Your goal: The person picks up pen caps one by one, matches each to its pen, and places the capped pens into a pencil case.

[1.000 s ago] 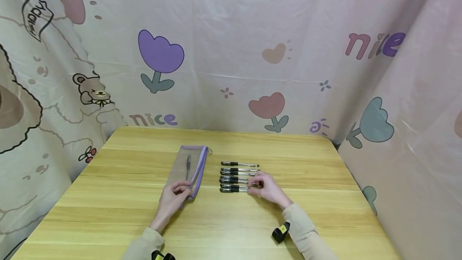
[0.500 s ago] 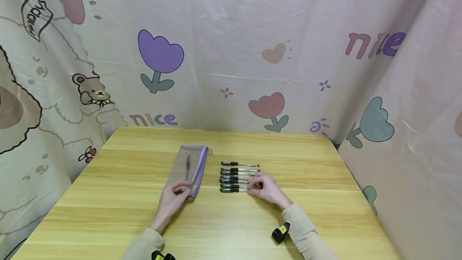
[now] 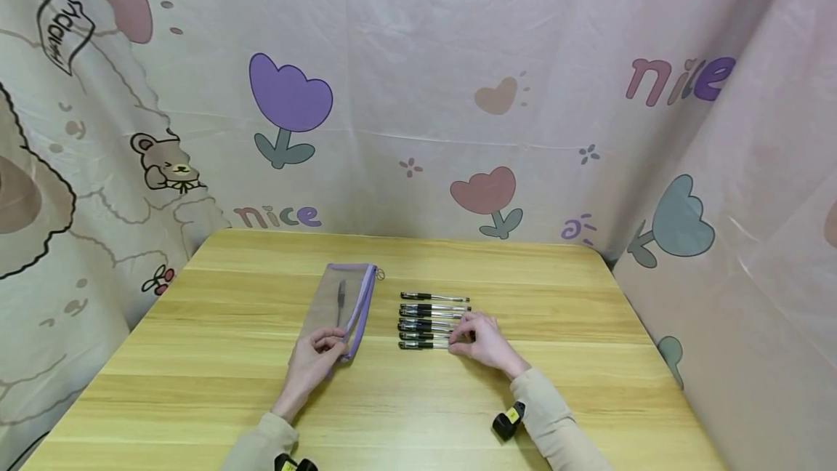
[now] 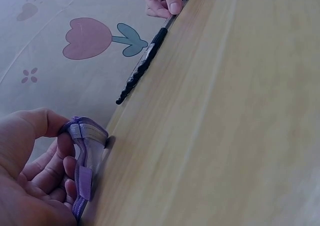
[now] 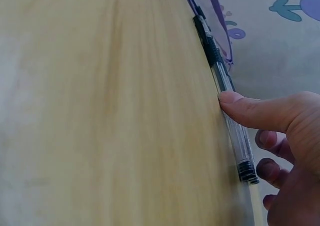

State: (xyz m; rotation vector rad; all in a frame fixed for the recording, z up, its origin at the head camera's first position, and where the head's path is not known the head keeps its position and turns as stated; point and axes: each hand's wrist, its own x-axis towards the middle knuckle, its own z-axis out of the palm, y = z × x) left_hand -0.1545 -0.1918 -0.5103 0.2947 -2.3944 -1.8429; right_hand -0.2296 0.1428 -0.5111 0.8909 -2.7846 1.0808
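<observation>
A see-through mesh pencil pouch point(image 3: 320, 304) with purple trim lies flat, its zipper side gaping; one pen point(image 3: 341, 295) shows inside it. My left hand point(image 3: 310, 365) pinches the pouch's near end by the purple zipper edge point(image 4: 86, 183), thumb over fingers. To the right, several clear-barrelled gel pens with black caps and grips lie in a row. At the near end of that row my right hand point(image 3: 485, 344) pinches the closest gel pen point(image 3: 416, 345) by its barrel. The thumb lies along this pen in the right wrist view; the other fingertips are partly hidden behind it.
The wooden table point(image 3: 405, 405) ends at a printed curtain point(image 3: 405, 93) behind and at both sides. The farthest pen point(image 3: 431, 297) lies slightly apart from the others. Black wrist cameras point(image 3: 508, 421) sit at both sleeves.
The nearest pen has shifted slightly toward me, leaving a thin gap to its neighbour. The left hand and the pouch have stayed in place.
</observation>
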